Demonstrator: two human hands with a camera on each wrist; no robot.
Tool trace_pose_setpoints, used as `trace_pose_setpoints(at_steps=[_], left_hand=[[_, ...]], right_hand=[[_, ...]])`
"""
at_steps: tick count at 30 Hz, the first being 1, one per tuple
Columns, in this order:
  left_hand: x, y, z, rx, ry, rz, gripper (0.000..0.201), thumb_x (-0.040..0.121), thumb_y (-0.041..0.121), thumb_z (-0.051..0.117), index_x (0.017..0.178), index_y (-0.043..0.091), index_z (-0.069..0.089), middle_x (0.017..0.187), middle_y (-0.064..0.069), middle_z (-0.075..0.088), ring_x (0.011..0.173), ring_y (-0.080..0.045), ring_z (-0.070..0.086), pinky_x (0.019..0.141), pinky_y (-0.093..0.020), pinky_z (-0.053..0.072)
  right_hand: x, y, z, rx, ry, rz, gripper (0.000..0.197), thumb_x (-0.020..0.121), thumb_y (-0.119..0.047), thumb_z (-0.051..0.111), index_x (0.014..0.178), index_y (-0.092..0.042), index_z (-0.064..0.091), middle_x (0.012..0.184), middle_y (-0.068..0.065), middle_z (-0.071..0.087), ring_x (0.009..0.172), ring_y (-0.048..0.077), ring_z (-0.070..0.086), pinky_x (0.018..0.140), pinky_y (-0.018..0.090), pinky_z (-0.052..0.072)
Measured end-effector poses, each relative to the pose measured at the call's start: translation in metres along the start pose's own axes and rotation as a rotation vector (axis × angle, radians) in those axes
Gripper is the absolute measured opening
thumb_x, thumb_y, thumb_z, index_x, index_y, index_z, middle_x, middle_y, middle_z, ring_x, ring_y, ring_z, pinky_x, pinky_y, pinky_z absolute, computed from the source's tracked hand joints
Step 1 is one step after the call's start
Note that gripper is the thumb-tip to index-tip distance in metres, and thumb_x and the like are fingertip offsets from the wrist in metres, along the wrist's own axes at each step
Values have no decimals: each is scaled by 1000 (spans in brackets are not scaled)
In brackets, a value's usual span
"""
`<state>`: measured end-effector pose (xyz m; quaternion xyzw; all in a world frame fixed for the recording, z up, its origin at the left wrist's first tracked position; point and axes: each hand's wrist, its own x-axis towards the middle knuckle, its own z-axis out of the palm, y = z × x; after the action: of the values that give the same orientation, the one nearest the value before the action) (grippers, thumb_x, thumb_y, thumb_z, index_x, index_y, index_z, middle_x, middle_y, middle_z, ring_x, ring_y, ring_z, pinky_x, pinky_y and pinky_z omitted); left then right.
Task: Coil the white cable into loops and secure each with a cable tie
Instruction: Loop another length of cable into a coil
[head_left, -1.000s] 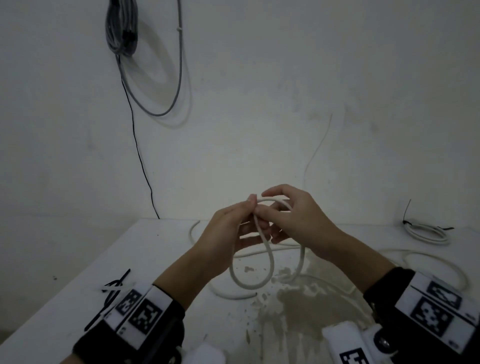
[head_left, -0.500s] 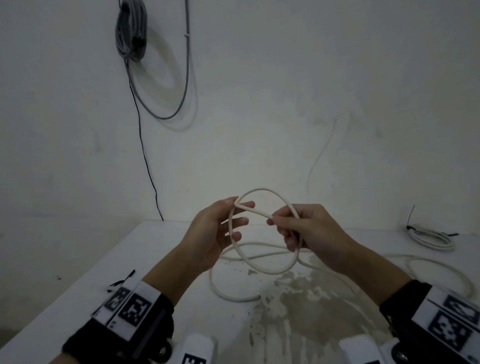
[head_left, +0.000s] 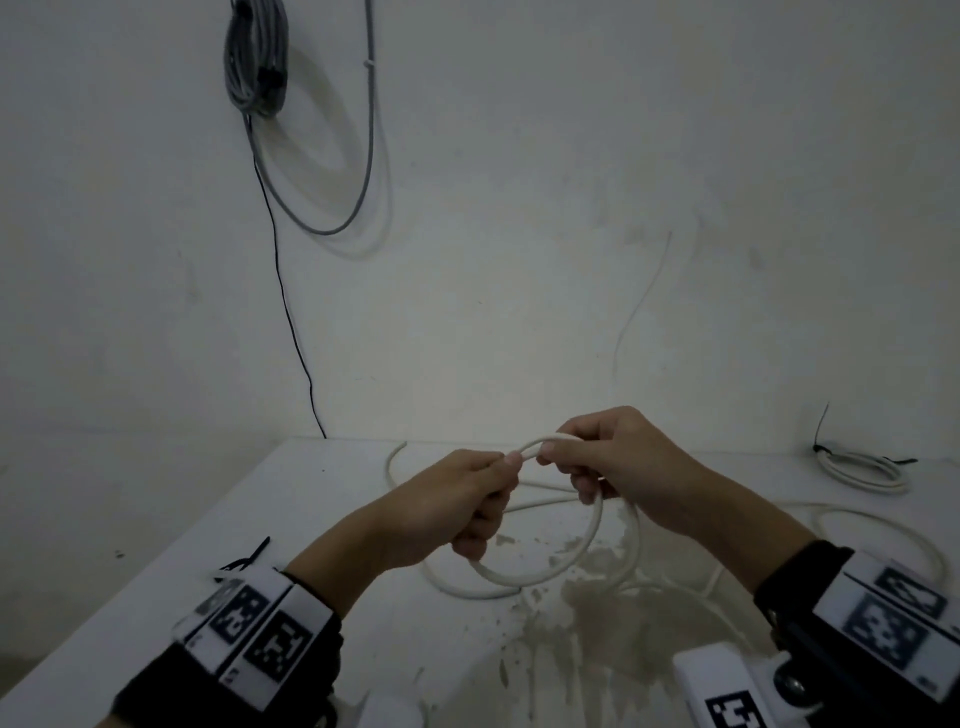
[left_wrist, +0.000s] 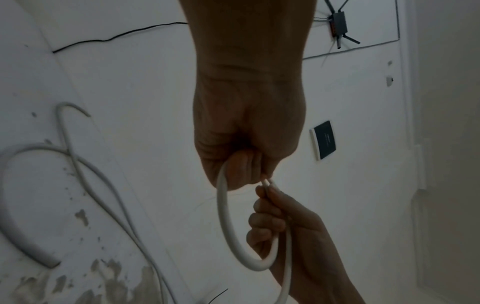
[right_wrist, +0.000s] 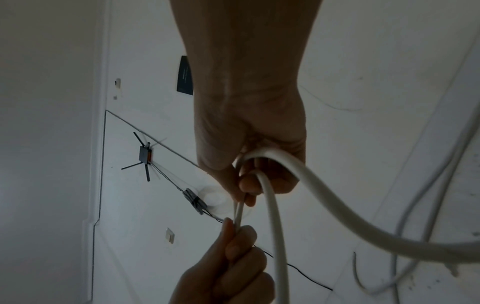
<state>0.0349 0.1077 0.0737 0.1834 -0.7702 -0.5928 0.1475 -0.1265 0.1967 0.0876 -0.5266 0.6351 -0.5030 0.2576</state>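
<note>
I hold a loop of the white cable above the table, both hands at its top. My left hand grips the strands in a curled fist, thumb pressed on the cable. Close beside it, my right hand curls its fingers round the top of the loop. The left wrist view shows the cable loop hanging from my left hand towards the right hand. In the right wrist view, two cable strands run from my right hand down to the left hand. The rest of the cable trails across the table.
A tied white cable bundle lies at the table's back right. Black cable ties lie near the left edge. Grey cable coils hang on the wall. A stained patch marks the table's middle.
The hands came apart half a second ago with the loop wide between them, and have come back together at the loop's top. The loop now hangs lower and rounder.
</note>
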Motion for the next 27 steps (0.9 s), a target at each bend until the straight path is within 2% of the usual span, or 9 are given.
trace_pose_setpoints(at_steps=[6, 9, 11, 14, 17, 21, 23, 25, 27], left_hand=[[4, -6, -2, -25, -23, -91, 42, 97, 44, 34, 65, 18, 32, 57, 3, 16, 47, -10, 13, 40, -17, 17], [8, -8, 3, -126, 153, 34, 35, 99, 36, 34, 69, 17, 33, 53, 6, 22, 43, -8, 16, 38, -16, 18], [11, -10, 2, -233, 303, 91, 36, 100, 33, 35, 67, 18, 32, 50, 6, 22, 41, -8, 17, 37, -16, 17], [13, -13, -1, -388, 431, 122, 41, 100, 34, 34, 62, 20, 28, 47, 6, 20, 39, -8, 15, 35, -15, 16], [15, -10, -3, -588, 464, 143, 43, 100, 35, 32, 60, 20, 27, 44, 7, 19, 35, -6, 16, 32, -14, 15], [20, 0, -18, -898, 456, 219, 43, 100, 36, 32, 60, 19, 29, 39, 9, 21, 29, -4, 19, 28, -15, 13], [19, 9, -28, -960, 449, 267, 43, 100, 36, 31, 60, 19, 29, 37, 9, 22, 29, -4, 16, 26, -15, 12], [15, 19, -38, -999, 450, 326, 43, 100, 35, 28, 60, 19, 29, 35, 7, 22, 36, -6, 6, 26, -15, 10], [10, 27, -49, -1054, 458, 382, 44, 101, 36, 26, 60, 19, 28, 34, 8, 23, 44, -7, 3, 26, -15, 10]], right_hand=[[-1, 4, 6, 107, -25, 26, 23, 81, -25, 69, 75, -3, 70, 49, -3, 49, 42, 8, 44, 49, 22, 42], [-1, 3, 2, 336, -100, 90, 38, 74, -33, 66, 89, 2, 69, 58, -1, 54, 49, 10, 49, 54, 24, 46], [-2, 3, 0, 406, -132, 91, 36, 80, -27, 62, 100, 3, 66, 66, 4, 62, 58, 15, 57, 64, 30, 53], [-8, 6, 3, 348, -94, 51, 20, 93, -14, 52, 109, -5, 60, 77, 10, 69, 72, 25, 68, 71, 35, 57], [-9, 17, 8, 364, -55, 40, 20, 95, -18, 48, 108, -8, 59, 83, 13, 72, 82, 29, 70, 76, 36, 56], [-10, 38, 10, 98, -128, -7, 23, 88, -25, 62, 107, -11, 61, 97, 3, 73, 97, 14, 67, 85, 27, 47], [-9, 50, 10, -127, -132, -36, 15, 91, -23, 58, 103, -15, 60, 95, 4, 70, 91, 15, 65, 80, 27, 49], [-5, 64, 6, -367, -90, -79, 15, 96, -24, 47, 97, -16, 59, 85, 2, 65, 69, 7, 58, 67, 22, 48], [-1, 76, 0, -432, 21, -103, 20, 98, -26, 42, 90, -18, 59, 75, 0, 63, 53, 0, 47, 54, 15, 40]])
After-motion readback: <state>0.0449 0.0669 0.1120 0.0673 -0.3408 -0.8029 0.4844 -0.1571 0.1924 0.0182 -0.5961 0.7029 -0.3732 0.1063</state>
